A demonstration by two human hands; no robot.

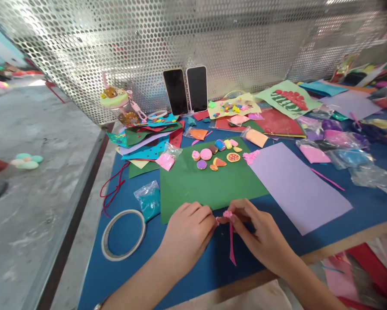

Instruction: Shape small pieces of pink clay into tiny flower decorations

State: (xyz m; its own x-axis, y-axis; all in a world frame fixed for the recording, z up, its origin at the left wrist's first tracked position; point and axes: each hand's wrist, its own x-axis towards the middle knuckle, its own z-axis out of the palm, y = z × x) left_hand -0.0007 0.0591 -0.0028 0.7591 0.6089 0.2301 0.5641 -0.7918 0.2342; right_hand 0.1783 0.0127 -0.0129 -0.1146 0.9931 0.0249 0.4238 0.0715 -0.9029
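My right hand (256, 228) pinches a pink plastic clay tool (232, 245), whose flat end hangs down over the blue table. A lump of pink clay (227, 214) shows at its top, by the fingertips. Close beside it, my left hand (193, 226) is closed with the fingers curled. A small bit of pink clay (217, 221) peeks out at its fingertips, though most of it is hidden. Beyond both hands lies a green paper sheet (193, 189) with several small clay foods, among them a pizza (233, 157) and a purple disc (201, 164). Crumbly pink clay (251, 157) sits at its right edge.
A roll of tape (104, 241) and a teal clay packet (150, 202) are left of my hands. Lilac paper (297, 185) lies right, with clay packets (313, 153) beyond. Two phones (197, 89) stand before a perforated metal panel (245, 47).
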